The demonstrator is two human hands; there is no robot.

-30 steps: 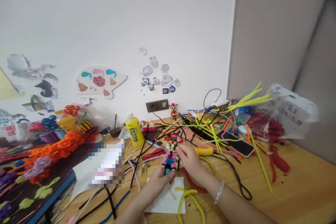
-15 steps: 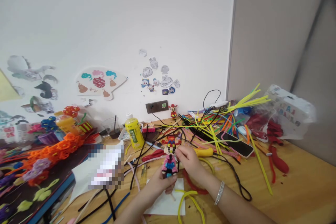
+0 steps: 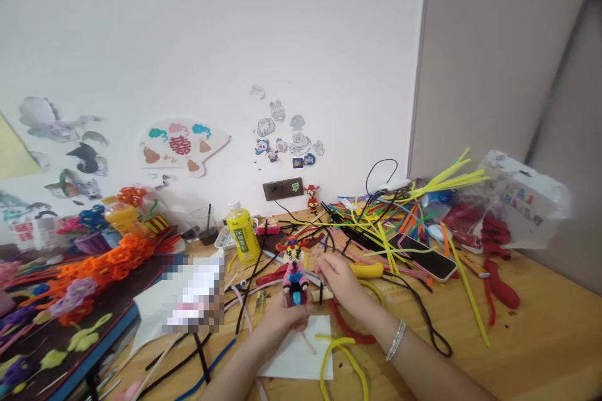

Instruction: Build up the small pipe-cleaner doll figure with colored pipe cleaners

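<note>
A small pipe-cleaner figurine point(image 3: 295, 276) with a red hat, pink sleeves and a blue front stands upright in my left hand point(image 3: 281, 318), whose fingers are wrapped round its base. Below that hand a thin pale stick point(image 3: 308, 343) pokes out over a sheet of white paper point(image 3: 289, 364). My right hand point(image 3: 342, 281), with a bracelet point(image 3: 396, 341) on the wrist, hovers just right of the figurine, not touching it. Its thumb and fingers are pinched together; whether something small is between them is hidden. Behind it lies a yellow-handled tool point(image 3: 367, 270) with a black cord.
A yellow drink bottle point(image 3: 242, 233) stands behind the hands. Coloured pipe cleaners point(image 3: 395, 225) and a phone point(image 3: 426, 258) are heaped at the right. Orange pipe-cleaner flowers point(image 3: 117, 260) lie left. A yellow strip point(image 3: 345, 357) curls in front. Another figurine point(image 3: 311, 198) stands against the wall.
The figurine has moved left and tilted back in my left hand. My right hand, which was at its head, has come away and is now apart from it.
</note>
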